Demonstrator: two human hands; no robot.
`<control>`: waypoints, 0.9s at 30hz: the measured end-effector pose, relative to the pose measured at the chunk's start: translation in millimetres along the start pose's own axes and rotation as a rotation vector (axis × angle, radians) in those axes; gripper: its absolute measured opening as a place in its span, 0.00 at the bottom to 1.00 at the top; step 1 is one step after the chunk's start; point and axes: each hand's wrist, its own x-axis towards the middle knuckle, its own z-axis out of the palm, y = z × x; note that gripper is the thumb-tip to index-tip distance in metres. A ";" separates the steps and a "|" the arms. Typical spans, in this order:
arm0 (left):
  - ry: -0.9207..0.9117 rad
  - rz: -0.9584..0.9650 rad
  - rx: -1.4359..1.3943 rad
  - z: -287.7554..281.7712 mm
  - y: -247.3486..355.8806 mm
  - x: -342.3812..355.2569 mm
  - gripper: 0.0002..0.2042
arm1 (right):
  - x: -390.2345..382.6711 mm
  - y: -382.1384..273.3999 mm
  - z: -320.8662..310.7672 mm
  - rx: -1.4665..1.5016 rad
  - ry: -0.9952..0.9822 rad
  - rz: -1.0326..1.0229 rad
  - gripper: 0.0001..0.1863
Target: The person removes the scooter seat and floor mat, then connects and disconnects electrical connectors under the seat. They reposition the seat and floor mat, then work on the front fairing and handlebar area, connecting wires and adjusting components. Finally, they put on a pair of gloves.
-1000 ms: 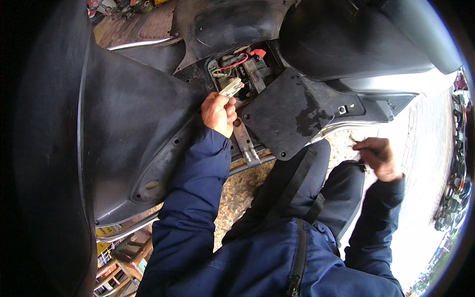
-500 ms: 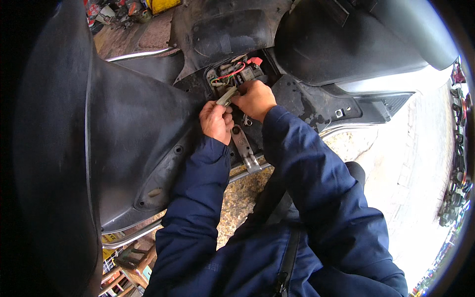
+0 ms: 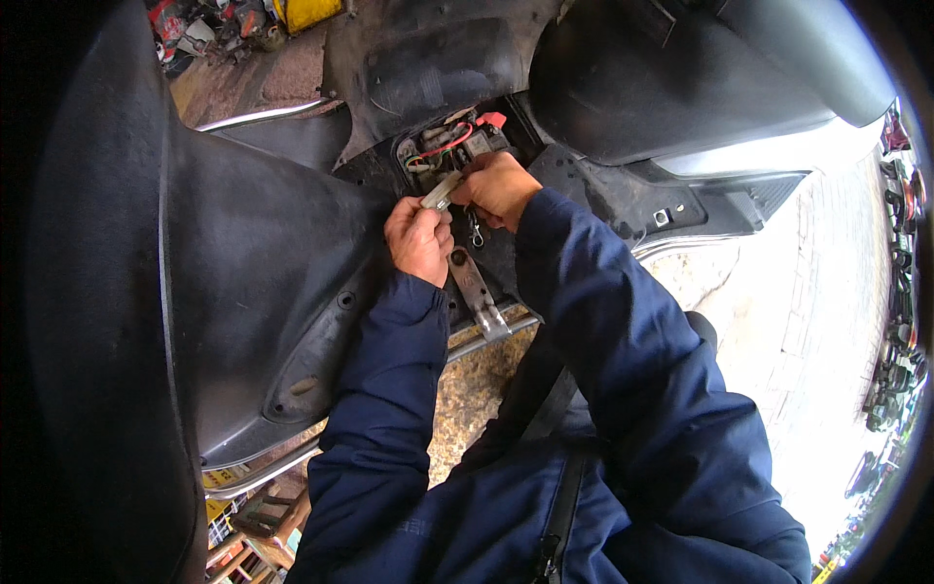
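Observation:
A pale, flat-sided piece that looks like a plastic wiring connector (image 3: 442, 192) is held between my hands over an open compartment in a scooter's black footboard. My left hand (image 3: 418, 240) is closed, pinching its near end between thumb and fingers. From the right, my right hand (image 3: 498, 188) grips the other end with bent fingers, which partly hide it. Below the right hand hangs a small metal clasp (image 3: 476, 234); what it is attached to is hidden. Inside the compartment are a red wire (image 3: 449, 146), thinner coloured wires and a red cap (image 3: 492, 120).
A metal bracket (image 3: 475, 292) juts from the footboard's near edge. The black front shield (image 3: 263, 243) rises on the left, and the dark seat body (image 3: 623, 88) on the far right. At lower left stands a wooden stool (image 3: 272, 516). Loose parts (image 3: 219, 29) lie at far left.
The view has shifted slightly. Both hands keep hold of the pale connector, which is turned a little, and the metal clasp below the right hand shows more.

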 end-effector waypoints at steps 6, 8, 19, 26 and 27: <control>0.024 -0.002 -0.043 0.3 -0.7 1.0 0.03 | -6.1 2.1 -3.6 0.051 -0.038 -0.023 0.12; 0.015 0.000 -0.039 0.0 -0.7 1.5 0.03 | -2.7 3.7 -1.9 -0.006 -0.012 -0.047 0.07; 0.001 0.043 0.032 3.7 -1.0 -1.7 0.03 | -7.4 4.8 -0.4 -0.064 0.018 -0.091 0.13; -0.010 0.048 0.059 1.4 -3.4 1.1 0.04 | 0.4 6.8 1.1 -0.178 0.072 -0.100 0.15; 0.000 0.045 0.066 1.6 -3.0 0.9 0.04 | 0.8 6.7 1.9 -0.158 0.050 -0.094 0.15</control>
